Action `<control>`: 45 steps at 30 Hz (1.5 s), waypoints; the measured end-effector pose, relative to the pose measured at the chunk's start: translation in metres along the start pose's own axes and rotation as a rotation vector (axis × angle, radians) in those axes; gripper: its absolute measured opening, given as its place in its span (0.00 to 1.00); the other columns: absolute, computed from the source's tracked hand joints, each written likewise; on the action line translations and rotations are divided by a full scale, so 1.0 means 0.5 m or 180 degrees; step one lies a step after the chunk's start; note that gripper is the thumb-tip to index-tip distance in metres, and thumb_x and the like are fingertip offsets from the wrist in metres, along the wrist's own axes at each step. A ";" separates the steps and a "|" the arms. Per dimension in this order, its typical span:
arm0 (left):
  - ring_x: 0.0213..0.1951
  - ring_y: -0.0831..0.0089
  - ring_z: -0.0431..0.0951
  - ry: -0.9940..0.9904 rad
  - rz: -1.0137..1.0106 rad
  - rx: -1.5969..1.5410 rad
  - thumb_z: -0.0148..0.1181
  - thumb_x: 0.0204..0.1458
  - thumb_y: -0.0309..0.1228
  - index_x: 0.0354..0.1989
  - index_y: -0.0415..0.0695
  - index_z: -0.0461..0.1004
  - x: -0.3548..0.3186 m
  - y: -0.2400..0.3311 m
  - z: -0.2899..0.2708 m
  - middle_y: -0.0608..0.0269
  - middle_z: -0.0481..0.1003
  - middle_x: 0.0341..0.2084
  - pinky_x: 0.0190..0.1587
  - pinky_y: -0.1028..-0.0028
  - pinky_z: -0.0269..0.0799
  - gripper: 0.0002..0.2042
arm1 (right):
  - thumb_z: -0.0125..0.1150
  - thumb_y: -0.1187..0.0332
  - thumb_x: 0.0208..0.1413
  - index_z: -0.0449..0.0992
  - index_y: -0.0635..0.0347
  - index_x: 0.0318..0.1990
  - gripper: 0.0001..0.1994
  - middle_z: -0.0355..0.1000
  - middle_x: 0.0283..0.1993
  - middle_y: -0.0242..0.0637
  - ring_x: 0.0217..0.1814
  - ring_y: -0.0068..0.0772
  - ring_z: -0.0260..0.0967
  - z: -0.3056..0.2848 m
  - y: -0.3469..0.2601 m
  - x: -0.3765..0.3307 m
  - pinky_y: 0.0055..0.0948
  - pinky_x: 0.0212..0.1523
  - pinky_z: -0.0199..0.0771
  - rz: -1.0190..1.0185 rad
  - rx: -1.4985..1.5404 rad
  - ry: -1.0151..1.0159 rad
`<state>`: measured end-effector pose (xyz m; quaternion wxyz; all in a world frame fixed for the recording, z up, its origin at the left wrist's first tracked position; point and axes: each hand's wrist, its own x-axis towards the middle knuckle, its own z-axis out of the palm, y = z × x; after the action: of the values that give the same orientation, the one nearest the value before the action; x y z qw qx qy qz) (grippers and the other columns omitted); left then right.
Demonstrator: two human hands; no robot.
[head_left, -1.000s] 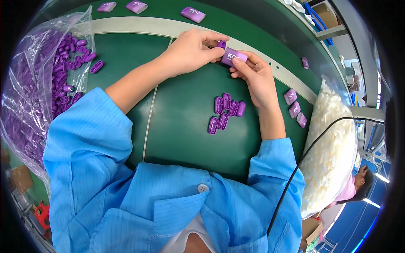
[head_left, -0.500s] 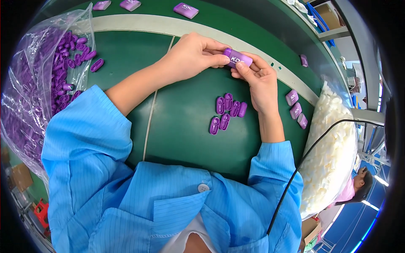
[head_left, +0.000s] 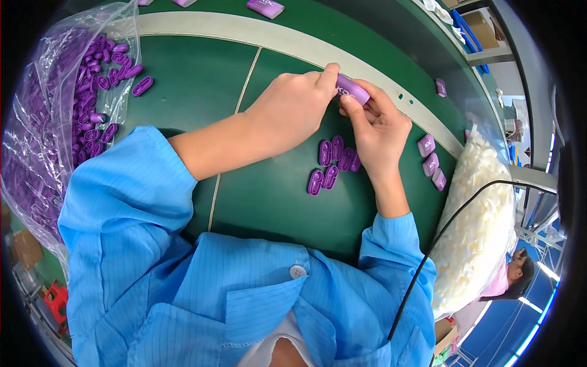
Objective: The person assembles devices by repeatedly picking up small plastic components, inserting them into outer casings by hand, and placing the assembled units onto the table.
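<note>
Both hands meet over the green desk; the left hand and the right hand share one small purple plastic case, held up off the desk just beyond the cluster of purple oval rings; the left fingers are closed on the case's near end, thumb on top, and the right fingers pinch it from below and the side.

The case is small and smooth, and each hand grips it only by the tips; a slip seems possible if one hand lets go before the other has a firm hold, and the piece could then drop among the rings or roll toward the pale strip behind it. Whether its parts are fully seated cannot be told, since the fingers hide the joint.

Left of the rings, well apart, lies a clear bag of purple rings, some spilled at its mouth; right of the rings sit three finished purple cases, and beyond those a bag of white parts; a black cable crosses it. The rings lie directly under the right wrist, so a lowered forearm could scatter them.
</note>
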<state>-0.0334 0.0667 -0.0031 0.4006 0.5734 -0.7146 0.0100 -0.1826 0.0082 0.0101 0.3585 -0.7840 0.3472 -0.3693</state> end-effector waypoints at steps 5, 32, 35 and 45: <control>0.26 0.56 0.76 -0.0316 -0.0228 -0.0396 0.55 0.48 0.24 0.43 0.34 0.69 0.026 -0.015 -0.014 0.47 0.74 0.26 0.27 0.69 0.72 0.13 | 0.59 0.75 0.50 0.70 0.69 0.45 0.14 0.73 0.36 0.39 0.31 0.21 0.72 -0.014 0.019 0.022 0.19 0.35 0.74 0.0633 0.1194 -0.0417; 0.27 0.67 0.73 -0.0608 -0.0486 -0.0562 0.57 0.45 0.24 0.34 0.38 0.73 0.036 -0.079 -0.032 0.58 0.71 0.28 0.30 0.73 0.69 0.07 | 0.62 0.54 0.44 0.67 0.64 0.49 0.28 0.64 0.52 0.49 0.57 0.50 0.59 -0.011 0.025 0.084 0.39 0.56 0.59 -0.1252 -0.0891 -0.0470; 0.28 0.70 0.71 -0.0479 -0.0156 -0.0473 0.56 0.45 0.22 0.35 0.38 0.72 0.021 -0.086 -0.034 0.60 0.70 0.29 0.30 0.75 0.68 0.08 | 0.56 0.59 0.49 0.77 0.60 0.33 0.13 0.74 0.35 0.43 0.39 0.47 0.70 -0.124 0.098 0.215 0.38 0.42 0.69 -0.0737 -0.1842 0.0531; 0.27 0.69 0.76 -0.1026 -0.1079 -0.0912 0.55 0.49 0.25 0.33 0.35 0.74 0.048 -0.129 -0.097 0.54 0.74 0.23 0.34 0.75 0.71 0.06 | 0.63 0.57 0.43 0.75 0.63 0.42 0.21 0.73 0.38 0.47 0.43 0.46 0.71 -0.238 0.250 0.271 0.37 0.48 0.69 0.0074 -0.3319 0.0417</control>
<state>0.0466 0.0479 0.0151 0.3547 0.6165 -0.6570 -0.2498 -0.2501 -0.2007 0.0084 -0.0977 -0.8296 0.5153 -0.1917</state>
